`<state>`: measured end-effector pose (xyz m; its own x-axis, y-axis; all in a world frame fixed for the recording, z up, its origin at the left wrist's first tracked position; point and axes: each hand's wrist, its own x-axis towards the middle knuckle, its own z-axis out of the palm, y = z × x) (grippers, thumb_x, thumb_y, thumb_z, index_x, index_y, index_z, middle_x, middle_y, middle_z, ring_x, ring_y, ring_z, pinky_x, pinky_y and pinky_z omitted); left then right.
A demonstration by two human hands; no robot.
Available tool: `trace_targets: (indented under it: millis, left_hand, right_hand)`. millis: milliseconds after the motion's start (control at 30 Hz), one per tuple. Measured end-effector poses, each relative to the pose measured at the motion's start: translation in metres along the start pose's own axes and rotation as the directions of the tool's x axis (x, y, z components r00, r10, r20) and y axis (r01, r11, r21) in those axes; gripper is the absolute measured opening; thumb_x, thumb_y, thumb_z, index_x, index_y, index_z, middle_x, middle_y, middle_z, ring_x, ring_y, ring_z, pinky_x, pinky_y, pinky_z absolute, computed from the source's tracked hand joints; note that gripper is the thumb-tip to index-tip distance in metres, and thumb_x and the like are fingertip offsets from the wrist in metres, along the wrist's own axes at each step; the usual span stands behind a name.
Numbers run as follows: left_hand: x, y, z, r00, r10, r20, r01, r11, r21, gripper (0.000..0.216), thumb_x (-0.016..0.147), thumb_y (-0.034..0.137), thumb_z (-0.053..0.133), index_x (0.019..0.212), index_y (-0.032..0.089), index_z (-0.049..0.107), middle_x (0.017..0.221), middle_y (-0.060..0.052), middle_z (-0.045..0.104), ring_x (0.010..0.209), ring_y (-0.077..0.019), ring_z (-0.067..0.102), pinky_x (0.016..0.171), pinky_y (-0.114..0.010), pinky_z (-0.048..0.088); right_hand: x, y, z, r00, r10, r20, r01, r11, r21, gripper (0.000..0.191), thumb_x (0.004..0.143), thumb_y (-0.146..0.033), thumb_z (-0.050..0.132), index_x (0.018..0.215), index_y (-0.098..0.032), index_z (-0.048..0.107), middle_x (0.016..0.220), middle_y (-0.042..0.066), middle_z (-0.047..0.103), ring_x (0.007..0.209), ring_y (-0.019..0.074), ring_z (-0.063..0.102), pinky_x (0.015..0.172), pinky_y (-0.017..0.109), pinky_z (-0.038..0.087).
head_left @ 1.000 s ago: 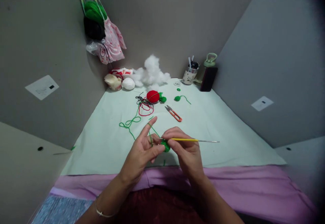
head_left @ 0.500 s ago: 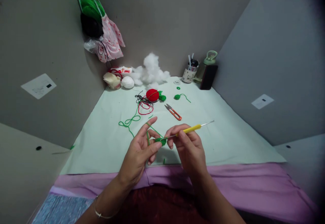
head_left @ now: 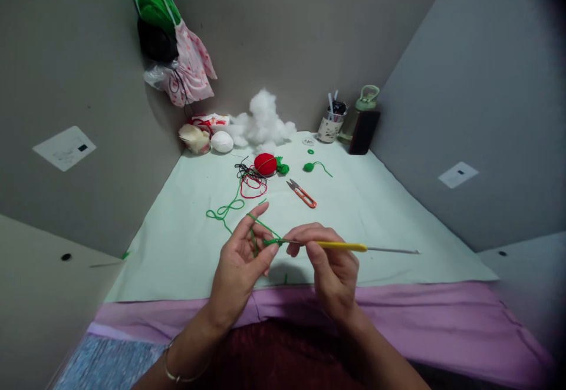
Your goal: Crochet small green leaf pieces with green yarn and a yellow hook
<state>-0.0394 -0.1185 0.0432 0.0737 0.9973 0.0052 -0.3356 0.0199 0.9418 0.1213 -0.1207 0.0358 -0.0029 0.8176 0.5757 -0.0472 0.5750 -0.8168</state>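
Note:
My left hand [head_left: 241, 263] pinches a small green crochet piece [head_left: 270, 241] between thumb and fingers, with green yarn [head_left: 260, 223] looped over its raised forefinger. My right hand [head_left: 329, 260] grips a yellow-handled crochet hook [head_left: 342, 247], lying level, its metal tip at the green piece and its tail pointing right. Both hands hover over the near edge of a pale green table cover [head_left: 375, 213]. The yarn trails back across the cover in loops [head_left: 224, 209].
Orange snips [head_left: 303, 194], a red crochet ball with a green bit [head_left: 266, 164], tangled red and black thread [head_left: 251, 181] and a small green piece [head_left: 309, 167] lie mid-table. White stuffing [head_left: 263, 122], a cup of tools [head_left: 331, 126], a bottle [head_left: 360, 119] stand behind. A bag [head_left: 177, 60] hangs on the wall.
My right hand swung the hook from tilted upward to level and drew it rightwards, so more of the handle shows. The left hand kept its pinch on the green piece.

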Motion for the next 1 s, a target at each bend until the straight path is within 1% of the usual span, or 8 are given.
trace_targets:
  millis: [167,267,400,600,700,800,900,1000]
  left_hand:
    - [-0.004,0.001,0.007,0.996,0.049,-0.075,-0.047,0.999,0.028,0.069,0.081,0.021,0.085,0.146,0.026,0.061,0.088,0.002,0.062,0.065,-0.0075,0.051,0.057,-0.016,0.046]
    - [-0.005,0.002,0.008,0.996,-0.086,0.012,0.087,0.981,-0.172,0.079,0.078,0.024,0.090,0.150,0.028,0.056,0.084,0.005,0.061,0.049,-0.0017,0.039,0.044,-0.014,0.034]
    - [0.002,0.009,0.001,0.945,-0.272,0.181,0.323,0.863,-0.390,0.067,0.078,0.023,0.090,0.139,0.019,0.064,0.074,0.008,0.054,0.040,0.0038,0.019,0.037,-0.012,0.019]
    - [0.002,0.011,0.001,0.972,-0.197,0.124,0.228,0.916,-0.331,0.052,0.083,0.021,0.086,0.133,0.025,0.070,0.093,0.003,0.063,0.041,0.0057,0.029,0.038,-0.010,0.024]
    - [-0.001,0.004,0.006,0.988,-0.140,0.057,0.151,0.947,-0.283,0.055,0.081,0.023,0.088,0.134,0.027,0.070,0.093,0.004,0.062,0.045,0.0036,0.039,0.040,-0.010,0.031]
    - [-0.001,0.000,0.008,0.994,-0.106,0.016,0.106,0.951,-0.289,0.059,0.079,0.023,0.090,0.135,0.026,0.070,0.090,0.003,0.063,0.046,0.0019,0.044,0.041,-0.010,0.034]
    - [0.002,0.001,0.005,0.974,-0.203,0.102,0.227,0.900,-0.373,0.055,0.080,0.025,0.090,0.132,0.020,0.072,0.067,0.008,0.053,0.041,0.0015,0.034,0.039,-0.010,0.030]
    - [0.007,0.007,0.001,0.933,-0.313,0.176,0.359,0.815,-0.454,0.045,0.077,0.023,0.091,0.119,0.015,0.079,0.064,0.009,0.050,0.041,0.0031,0.022,0.037,-0.009,0.024]
  right_hand:
    - [-0.005,0.002,0.000,0.967,-0.215,0.137,0.250,0.905,-0.344,0.038,0.097,-0.008,0.060,0.125,-0.031,0.074,0.100,0.007,0.076,0.094,0.0215,0.072,0.079,0.036,0.060]
    - [-0.011,0.004,0.002,0.938,-0.313,0.150,0.346,0.800,-0.491,0.052,0.090,-0.009,0.072,0.134,-0.037,0.072,0.108,0.008,0.077,0.098,0.0248,0.073,0.080,0.039,0.062]
    - [-0.007,0.005,0.003,0.983,-0.184,0.005,0.177,0.936,-0.304,0.037,0.097,-0.012,0.065,0.123,-0.035,0.077,0.101,0.005,0.076,0.090,0.0209,0.071,0.077,0.037,0.060]
    - [0.009,0.004,0.005,0.982,0.179,-0.060,-0.168,0.974,0.149,0.016,0.101,-0.029,0.064,0.098,-0.025,0.080,0.089,0.003,0.074,0.071,0.0150,0.065,0.067,0.032,0.055]
    - [0.005,0.005,0.006,0.993,0.115,-0.040,-0.116,0.993,-0.016,0.018,0.100,-0.022,0.064,0.104,-0.028,0.081,0.092,0.003,0.076,0.078,0.0160,0.068,0.071,0.032,0.057]
    - [-0.003,0.006,0.005,0.992,-0.120,0.029,0.123,0.950,-0.288,0.035,0.096,-0.012,0.066,0.120,-0.034,0.079,0.102,0.005,0.078,0.091,0.0195,0.072,0.077,0.035,0.059]
    - [-0.005,0.007,0.001,0.947,-0.299,0.119,0.321,0.854,-0.410,0.045,0.093,-0.010,0.070,0.131,-0.035,0.074,0.110,0.007,0.078,0.096,0.0219,0.072,0.077,0.037,0.060]
    - [0.001,0.005,-0.001,0.985,-0.168,-0.029,0.156,0.957,-0.246,0.031,0.098,-0.011,0.064,0.117,-0.030,0.079,0.098,0.005,0.077,0.085,0.0180,0.070,0.072,0.033,0.058]
